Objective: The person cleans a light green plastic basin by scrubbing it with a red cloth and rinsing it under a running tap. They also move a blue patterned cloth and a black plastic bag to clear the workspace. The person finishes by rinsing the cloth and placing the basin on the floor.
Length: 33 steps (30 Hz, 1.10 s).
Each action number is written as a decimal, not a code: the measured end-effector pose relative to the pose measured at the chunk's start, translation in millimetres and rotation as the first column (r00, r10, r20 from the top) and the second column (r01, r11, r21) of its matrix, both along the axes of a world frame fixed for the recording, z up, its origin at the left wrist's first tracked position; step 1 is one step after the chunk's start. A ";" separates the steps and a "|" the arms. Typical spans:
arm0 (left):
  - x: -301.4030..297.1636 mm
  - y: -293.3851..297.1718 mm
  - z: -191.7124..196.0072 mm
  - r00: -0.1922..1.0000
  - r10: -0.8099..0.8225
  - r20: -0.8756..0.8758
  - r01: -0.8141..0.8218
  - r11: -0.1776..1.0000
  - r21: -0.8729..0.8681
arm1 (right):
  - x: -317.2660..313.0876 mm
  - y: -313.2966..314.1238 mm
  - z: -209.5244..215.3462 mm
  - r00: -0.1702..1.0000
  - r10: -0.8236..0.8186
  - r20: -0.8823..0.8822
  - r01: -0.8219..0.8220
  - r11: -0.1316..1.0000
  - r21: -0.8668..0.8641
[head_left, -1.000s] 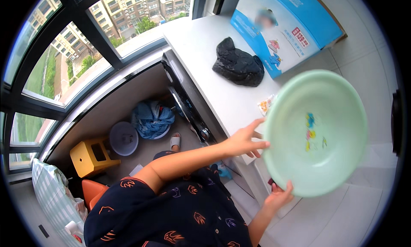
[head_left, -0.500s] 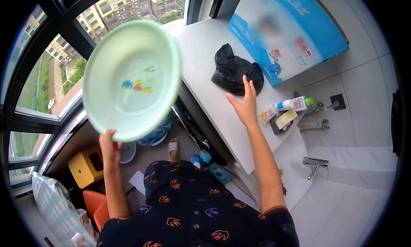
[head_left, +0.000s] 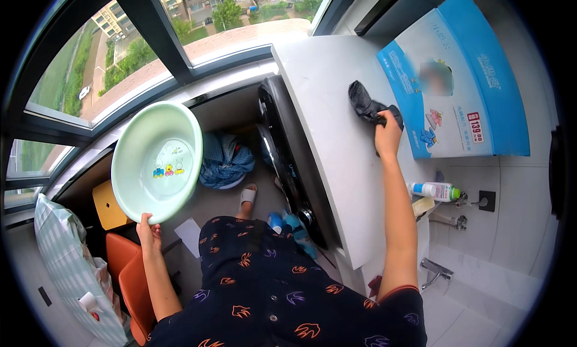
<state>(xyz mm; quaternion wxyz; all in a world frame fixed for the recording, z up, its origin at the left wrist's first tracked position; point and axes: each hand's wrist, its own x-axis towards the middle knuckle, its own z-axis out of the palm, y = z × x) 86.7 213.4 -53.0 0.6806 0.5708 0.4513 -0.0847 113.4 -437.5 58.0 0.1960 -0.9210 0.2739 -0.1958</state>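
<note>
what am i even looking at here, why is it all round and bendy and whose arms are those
This is one picture from a wide fisheye camera worn on a person's head, looking down. That lens bends straight edges, so the window frame and the counter curve. The two arms rising from the bottom belong to the wearer, whose dark patterned shirt fills the lower middle.

The left hand holds a pale green plastic basin by its rim, tilted up over the floor. The right hand reaches across the white countertop and grips a black bag. Beside it leans a large blue and white box. A white bottle with a green cap lies further right.
</note>
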 end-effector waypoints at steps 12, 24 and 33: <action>22.4 -21.1 -8.5 0.999 -0.006 -0.035 0.005 0.999 -0.032 | 110.8 -18.2 41.7 0.942 0.270 0.200 -0.196 0.925 -0.326; 28.0 -23.0 -5.4 0.997 -0.034 -0.064 0.033 0.999 -0.017 | 150.6 53.8 34.8 0.941 0.287 -0.181 -0.339 0.771 -0.539; 39.4 -32.0 -15.8 0.993 -0.096 -0.073 0.094 0.995 -0.037 | 196.4 138.1 -66.8 0.823 0.398 -0.405 -0.506 0.838 -0.205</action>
